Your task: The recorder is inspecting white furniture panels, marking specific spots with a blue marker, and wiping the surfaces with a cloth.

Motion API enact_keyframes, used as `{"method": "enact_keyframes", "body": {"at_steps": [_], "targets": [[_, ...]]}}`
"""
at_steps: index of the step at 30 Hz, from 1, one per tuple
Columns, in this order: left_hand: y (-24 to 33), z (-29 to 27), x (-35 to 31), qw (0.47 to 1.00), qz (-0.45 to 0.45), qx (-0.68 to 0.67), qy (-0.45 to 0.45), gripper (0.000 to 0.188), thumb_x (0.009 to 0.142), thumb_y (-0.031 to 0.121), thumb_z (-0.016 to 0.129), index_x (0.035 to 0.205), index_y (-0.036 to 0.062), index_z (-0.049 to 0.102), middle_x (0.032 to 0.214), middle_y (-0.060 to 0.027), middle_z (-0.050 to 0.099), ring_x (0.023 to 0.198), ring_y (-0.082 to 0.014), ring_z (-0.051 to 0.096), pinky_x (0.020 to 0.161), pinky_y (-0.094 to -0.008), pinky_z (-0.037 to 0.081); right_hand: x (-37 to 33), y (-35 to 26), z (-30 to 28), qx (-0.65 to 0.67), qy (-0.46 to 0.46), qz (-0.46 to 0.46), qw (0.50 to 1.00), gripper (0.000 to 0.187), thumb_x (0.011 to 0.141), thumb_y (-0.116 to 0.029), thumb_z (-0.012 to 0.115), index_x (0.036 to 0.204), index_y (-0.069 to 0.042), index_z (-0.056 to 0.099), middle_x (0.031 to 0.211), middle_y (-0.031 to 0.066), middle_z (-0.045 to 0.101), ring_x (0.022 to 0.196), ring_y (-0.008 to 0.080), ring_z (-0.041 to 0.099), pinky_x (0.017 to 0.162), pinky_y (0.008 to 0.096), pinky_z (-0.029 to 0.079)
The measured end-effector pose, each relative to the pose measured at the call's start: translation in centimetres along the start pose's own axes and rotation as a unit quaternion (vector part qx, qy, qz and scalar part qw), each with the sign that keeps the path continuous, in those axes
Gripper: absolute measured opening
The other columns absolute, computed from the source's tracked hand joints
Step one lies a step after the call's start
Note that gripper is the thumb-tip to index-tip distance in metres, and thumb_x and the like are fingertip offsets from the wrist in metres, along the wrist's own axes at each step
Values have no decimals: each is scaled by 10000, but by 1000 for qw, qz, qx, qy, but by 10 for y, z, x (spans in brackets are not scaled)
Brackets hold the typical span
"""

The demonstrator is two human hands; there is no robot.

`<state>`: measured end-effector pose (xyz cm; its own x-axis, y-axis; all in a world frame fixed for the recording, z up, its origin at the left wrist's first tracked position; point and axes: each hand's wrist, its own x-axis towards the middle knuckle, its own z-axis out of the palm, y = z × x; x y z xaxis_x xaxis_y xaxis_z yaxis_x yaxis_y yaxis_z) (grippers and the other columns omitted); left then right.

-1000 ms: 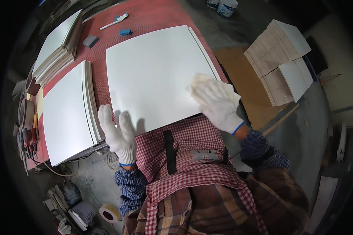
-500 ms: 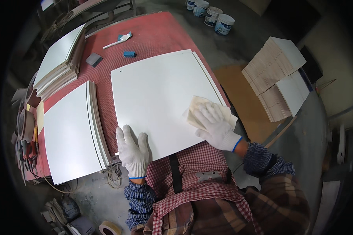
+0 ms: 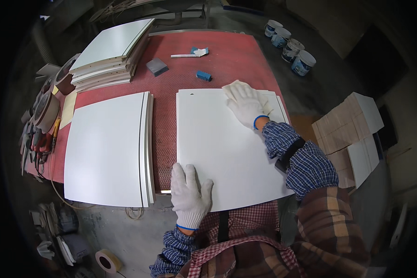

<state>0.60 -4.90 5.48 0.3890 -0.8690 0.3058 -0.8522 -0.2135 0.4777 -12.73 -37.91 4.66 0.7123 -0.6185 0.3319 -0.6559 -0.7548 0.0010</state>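
In front of me lies a large white panel (image 3: 227, 157), with the edges of other panels showing under its right side. My right hand (image 3: 246, 107), in a white knitted glove with blue trim, presses a cream cloth (image 3: 267, 104) flat against the panel near its far right corner. The cloth is bunched under the palm and fingers and partly hidden by them. At the panel's near left corner rests my left hand (image 3: 190, 197), gloved alike, fingers spread and thumb on the white face. It holds nothing.
Left of the panel stand a low stack of white panels (image 3: 104, 148) and, farther back, a taller stack (image 3: 111, 41). A grey block (image 3: 157, 67), a blue block (image 3: 203, 75) and a white-handled tool (image 3: 185, 56) lie on the red table (image 3: 236, 51). Buckets (image 3: 303, 63) and stacked boards (image 3: 340, 123) are at right.
My right hand has slid the cloth away from me, from the panel's near right part to its far right corner. My left hand stays at the near left corner. The view has shifted.
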Motion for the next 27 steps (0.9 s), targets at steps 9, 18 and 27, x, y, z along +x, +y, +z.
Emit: {"method": "enact_keyframes", "body": {"at_steps": [9,18,27], "targets": [[-13,11,-5,977,0,-115,179,711,925,248,703,1425,-143,384,1446,-381,433,1321,-557,439,1152,-576,330,-19,-168,-11,145,-132,-219,956,688,1048,-498,432,1604,-99,365,1678,142,311,1574,344,200,1284,535,75],[-8,0,7,964,69,-117,228,568,995,372,621,1270,-110,499,1150,-268,533,990,-442,520,887,-519,424,-184,-147,-95,136,-212,-251,935,622,1011,-477,489,1549,-165,469,1633,90,405,1556,365,248,1288,590,64],[-12,11,-3,980,77,-101,156,349,946,128,624,1208,-80,524,1090,-235,569,969,-416,554,887,-478,471,-134,52,-70,16,-78,57,995,592,1040,-363,455,1580,-129,403,1665,139,306,1561,337,193,1257,476,176]]}}
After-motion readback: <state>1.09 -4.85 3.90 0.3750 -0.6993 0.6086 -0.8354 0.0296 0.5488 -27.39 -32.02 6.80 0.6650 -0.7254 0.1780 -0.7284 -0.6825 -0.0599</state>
